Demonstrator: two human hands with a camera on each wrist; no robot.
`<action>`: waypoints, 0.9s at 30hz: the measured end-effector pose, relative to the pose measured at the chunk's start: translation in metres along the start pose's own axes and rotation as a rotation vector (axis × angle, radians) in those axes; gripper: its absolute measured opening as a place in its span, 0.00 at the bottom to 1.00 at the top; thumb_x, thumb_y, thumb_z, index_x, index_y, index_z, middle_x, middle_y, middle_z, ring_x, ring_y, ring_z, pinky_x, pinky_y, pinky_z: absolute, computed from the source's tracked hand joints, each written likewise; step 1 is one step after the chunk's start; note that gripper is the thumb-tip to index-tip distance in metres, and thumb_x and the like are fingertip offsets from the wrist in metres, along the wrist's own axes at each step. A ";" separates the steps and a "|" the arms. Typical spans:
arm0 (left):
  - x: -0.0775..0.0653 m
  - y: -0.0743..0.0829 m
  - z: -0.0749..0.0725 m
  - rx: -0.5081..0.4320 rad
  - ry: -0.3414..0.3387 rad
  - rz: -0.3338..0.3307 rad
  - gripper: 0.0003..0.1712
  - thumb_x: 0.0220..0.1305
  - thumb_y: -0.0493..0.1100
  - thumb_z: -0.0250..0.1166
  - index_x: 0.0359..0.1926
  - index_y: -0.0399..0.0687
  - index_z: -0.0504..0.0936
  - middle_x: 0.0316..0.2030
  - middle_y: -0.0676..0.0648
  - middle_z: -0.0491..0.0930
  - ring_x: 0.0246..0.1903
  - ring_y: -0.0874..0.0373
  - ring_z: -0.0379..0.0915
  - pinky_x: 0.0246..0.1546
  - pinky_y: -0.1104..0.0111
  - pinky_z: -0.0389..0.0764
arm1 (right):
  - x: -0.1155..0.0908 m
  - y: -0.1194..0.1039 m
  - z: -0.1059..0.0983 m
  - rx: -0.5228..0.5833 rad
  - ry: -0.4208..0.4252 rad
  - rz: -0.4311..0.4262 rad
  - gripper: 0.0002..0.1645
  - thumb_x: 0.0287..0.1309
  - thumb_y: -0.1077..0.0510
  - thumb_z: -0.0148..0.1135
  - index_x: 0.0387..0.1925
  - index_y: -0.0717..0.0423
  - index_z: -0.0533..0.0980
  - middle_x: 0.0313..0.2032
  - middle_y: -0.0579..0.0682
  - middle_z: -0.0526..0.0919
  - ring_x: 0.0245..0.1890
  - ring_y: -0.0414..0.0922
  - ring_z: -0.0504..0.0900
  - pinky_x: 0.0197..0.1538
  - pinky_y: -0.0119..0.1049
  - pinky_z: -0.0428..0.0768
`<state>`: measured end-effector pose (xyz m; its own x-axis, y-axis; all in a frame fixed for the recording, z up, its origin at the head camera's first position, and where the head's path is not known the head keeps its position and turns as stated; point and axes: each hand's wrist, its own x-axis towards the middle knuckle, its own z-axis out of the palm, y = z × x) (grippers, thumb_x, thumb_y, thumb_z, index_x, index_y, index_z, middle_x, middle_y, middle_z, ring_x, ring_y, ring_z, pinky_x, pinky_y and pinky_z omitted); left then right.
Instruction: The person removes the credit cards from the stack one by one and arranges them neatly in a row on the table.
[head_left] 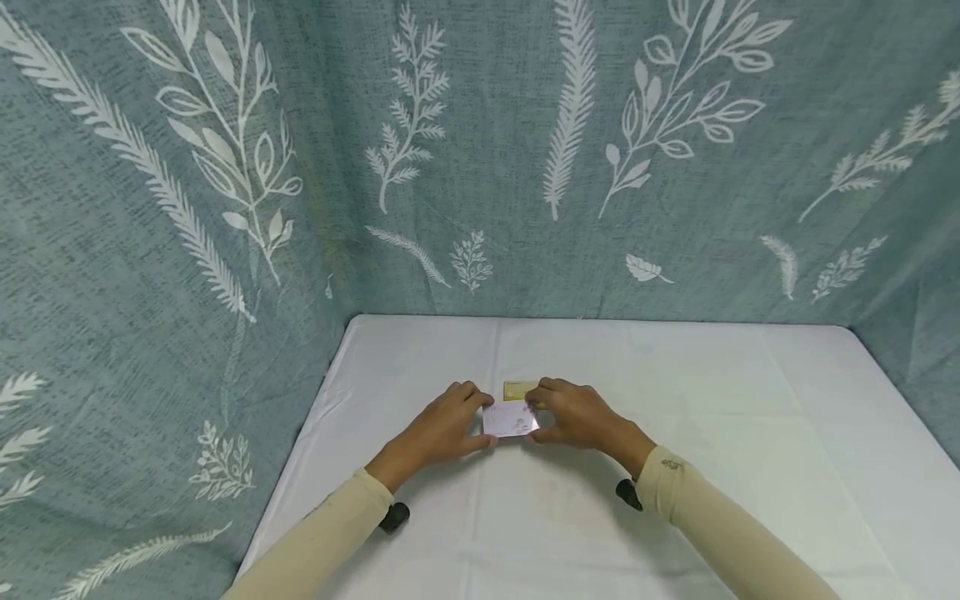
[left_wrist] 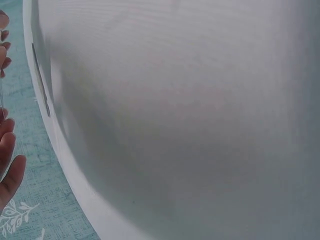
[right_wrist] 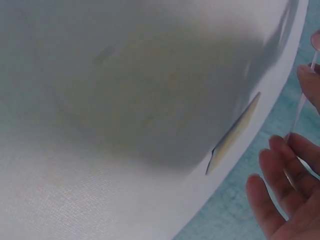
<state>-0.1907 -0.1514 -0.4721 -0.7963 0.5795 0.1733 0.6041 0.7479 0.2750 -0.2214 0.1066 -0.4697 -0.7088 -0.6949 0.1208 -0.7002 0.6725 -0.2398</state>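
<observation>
A white card (head_left: 510,419) with faint printing is held up over the table between both hands. My left hand (head_left: 447,422) grips its left end, fingers at the top corner and thumb at the bottom one. The right end is gripped the same way by my right hand (head_left: 576,414). Edge-on, the card shows as a thin pale line in the right wrist view, between my right hand's fingers (right_wrist: 280,170). Just behind it a yellow card (head_left: 517,390) lies on the table, partly covered by the right hand's fingers in the head view.
A white cloth covers the table (head_left: 735,417), with its far edge against a teal curtain (head_left: 510,167) printed with white leaves. Black wrist devices (head_left: 395,517) sit under both sleeves.
</observation>
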 end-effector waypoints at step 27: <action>-0.009 -0.001 -0.007 -0.021 -0.080 -0.029 0.30 0.61 0.52 0.73 0.59 0.41 0.79 0.49 0.47 0.76 0.47 0.56 0.71 0.48 0.63 0.77 | 0.003 -0.006 0.001 0.035 -0.053 0.007 0.31 0.50 0.40 0.76 0.53 0.50 0.81 0.48 0.45 0.82 0.47 0.42 0.82 0.43 0.41 0.82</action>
<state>-0.1845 -0.1600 -0.4676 -0.8080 0.5823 0.0895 0.5796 0.7583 0.2986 -0.2192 0.1003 -0.4690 -0.7076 -0.7034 0.0681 -0.6911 0.6687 -0.2744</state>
